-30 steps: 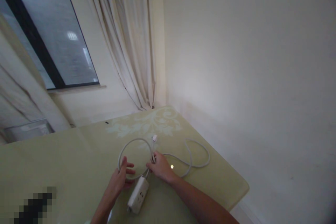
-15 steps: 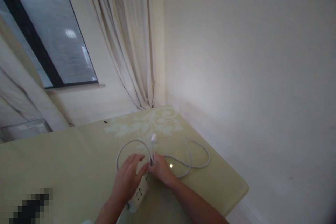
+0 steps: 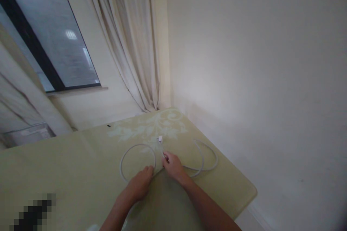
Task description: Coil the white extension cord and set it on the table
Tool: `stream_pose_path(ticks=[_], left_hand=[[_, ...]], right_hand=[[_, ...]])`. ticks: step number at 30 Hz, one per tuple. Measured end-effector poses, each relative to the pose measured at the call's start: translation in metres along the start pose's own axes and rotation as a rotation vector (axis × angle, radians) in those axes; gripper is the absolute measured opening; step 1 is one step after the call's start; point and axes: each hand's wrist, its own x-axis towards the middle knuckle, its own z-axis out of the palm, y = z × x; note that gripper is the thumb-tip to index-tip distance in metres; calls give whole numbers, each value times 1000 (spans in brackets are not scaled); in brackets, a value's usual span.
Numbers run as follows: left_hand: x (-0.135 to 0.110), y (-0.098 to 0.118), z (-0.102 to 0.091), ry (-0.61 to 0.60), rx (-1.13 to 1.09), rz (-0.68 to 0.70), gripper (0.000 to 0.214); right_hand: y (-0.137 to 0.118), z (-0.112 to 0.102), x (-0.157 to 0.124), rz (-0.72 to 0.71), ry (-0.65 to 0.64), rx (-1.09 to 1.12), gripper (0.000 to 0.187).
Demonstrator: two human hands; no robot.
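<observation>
Head camera view: I pinch a light-grey power cord (image 3: 158,173) between the thumb and fingers of my right hand (image 3: 172,166), its white plug (image 3: 160,139) just beyond my fingertips. My left hand (image 3: 141,182) bends over the cord nearby, its back hiding whether those fingers grip. Slim and smooth, the cord curves across the yellow-green tabletop (image 3: 81,173), one round loop at left, a looser, crossing loop at right.

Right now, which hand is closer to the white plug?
The right hand is: it holds the cable just on the near side of the white plug. The left hand is farther off, lower in the view and to the plug's left.
</observation>
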Motion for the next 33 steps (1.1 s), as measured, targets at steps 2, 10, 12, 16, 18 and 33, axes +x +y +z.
stream_pose_path(ticks=[2,10,12,16,18,33], left_hand=[[-10,-6,2,8,0,23,34],[-52,-28,-25,212,-445,110,40],[-59,-31,-40,254,-609,139,43],[-70,-35,-61,424,-827,101,48],[-74,-36,-66,451,-958,64,52],[-122,-57,-90,642,-2382,404,20]], right_hand=[[2,-20,3,-3,12,-81,36],[6,-97,41,-132,-187,-472,41],[1,-108,55,-162,-209,-461,37],[-28,-128,66,-275,-249,-394,15],[-49,-139,58,-346,-382,-204,34],[-48,-221,76,-395,-313,169,41]])
